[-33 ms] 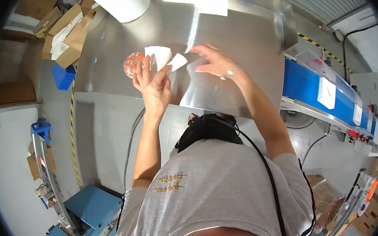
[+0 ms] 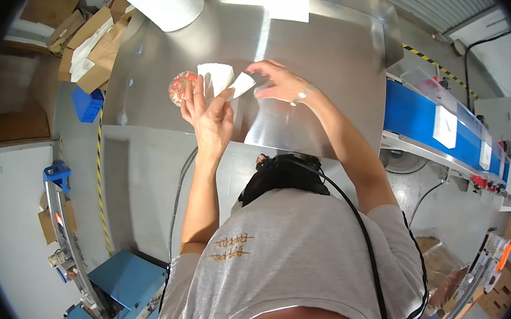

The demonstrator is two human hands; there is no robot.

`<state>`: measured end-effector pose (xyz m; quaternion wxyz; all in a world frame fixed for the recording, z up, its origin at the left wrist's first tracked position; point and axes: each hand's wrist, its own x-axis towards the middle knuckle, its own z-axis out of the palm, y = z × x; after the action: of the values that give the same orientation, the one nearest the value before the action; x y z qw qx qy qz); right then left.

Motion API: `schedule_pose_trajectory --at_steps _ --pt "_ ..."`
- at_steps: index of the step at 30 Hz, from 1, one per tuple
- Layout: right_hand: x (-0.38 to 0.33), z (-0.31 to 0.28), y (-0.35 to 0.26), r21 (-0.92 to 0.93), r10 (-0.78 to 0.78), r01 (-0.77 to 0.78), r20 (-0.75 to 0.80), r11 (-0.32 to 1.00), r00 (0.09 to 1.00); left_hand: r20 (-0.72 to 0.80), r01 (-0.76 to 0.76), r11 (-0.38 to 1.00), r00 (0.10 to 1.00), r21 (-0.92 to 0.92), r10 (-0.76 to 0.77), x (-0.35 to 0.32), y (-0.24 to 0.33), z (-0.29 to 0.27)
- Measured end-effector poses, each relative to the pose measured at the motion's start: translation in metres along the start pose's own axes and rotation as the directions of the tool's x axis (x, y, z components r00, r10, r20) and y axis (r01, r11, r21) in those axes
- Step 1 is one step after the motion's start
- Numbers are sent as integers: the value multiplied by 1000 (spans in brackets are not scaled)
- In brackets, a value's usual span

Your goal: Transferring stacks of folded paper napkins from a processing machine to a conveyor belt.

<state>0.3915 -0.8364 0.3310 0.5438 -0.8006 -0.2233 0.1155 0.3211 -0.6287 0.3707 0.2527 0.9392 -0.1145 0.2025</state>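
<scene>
My left hand [image 2: 210, 118] is closed on a folded white piece of paper or card [image 2: 215, 78] above the metal table. The thumb lies against its lower edge, while the longer fingers stretch up along its left side. From the right of this piece a smaller white flap [image 2: 242, 86] sticks out at a slant. Beside the left fingers, partly hidden by them, is a round red-and-white speckled thing [image 2: 182, 87]; its kind is unclear. My right hand [image 2: 280, 83] hangs empty just right of the flap, thumb and fingers apart and pointing toward it.
A white bucket [image 2: 168, 6] stands at the table's [image 2: 326, 62] far left, and a white sheet [image 2: 290, 9] lies at its far edge. Cardboard boxes [image 2: 100, 54] and a blue bin [image 2: 88, 103] are to the left. A blue conveyor belt [image 2: 412, 106] runs along the right.
My right hand has come slightly left, its fingertips closer to the white flap. The left hand and the white piece look nearly unmoved.
</scene>
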Motion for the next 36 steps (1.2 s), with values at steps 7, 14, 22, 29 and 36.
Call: schedule_pose_trajectory --at_steps 7,14,22,29,36 --pt "10 -6 10 106 49 -60 97 993 994 21 78 991 997 110 -81 5 -15 -9" --pt "-7 -11 8 214 63 -70 41 974 997 43 114 992 992 54 -117 8 -1 -11" --pt "16 -2 3 147 -2 -15 115 989 993 3 35 998 999 50 -35 -9 -4 -5" --pt "15 1 0 177 51 -64 77 982 996 1 28 999 1000 17 -28 -10 -3 -8" --pt "17 8 9 192 44 -59 83 980 996 -29 -39 999 999 22 39 -9 -11 -7"
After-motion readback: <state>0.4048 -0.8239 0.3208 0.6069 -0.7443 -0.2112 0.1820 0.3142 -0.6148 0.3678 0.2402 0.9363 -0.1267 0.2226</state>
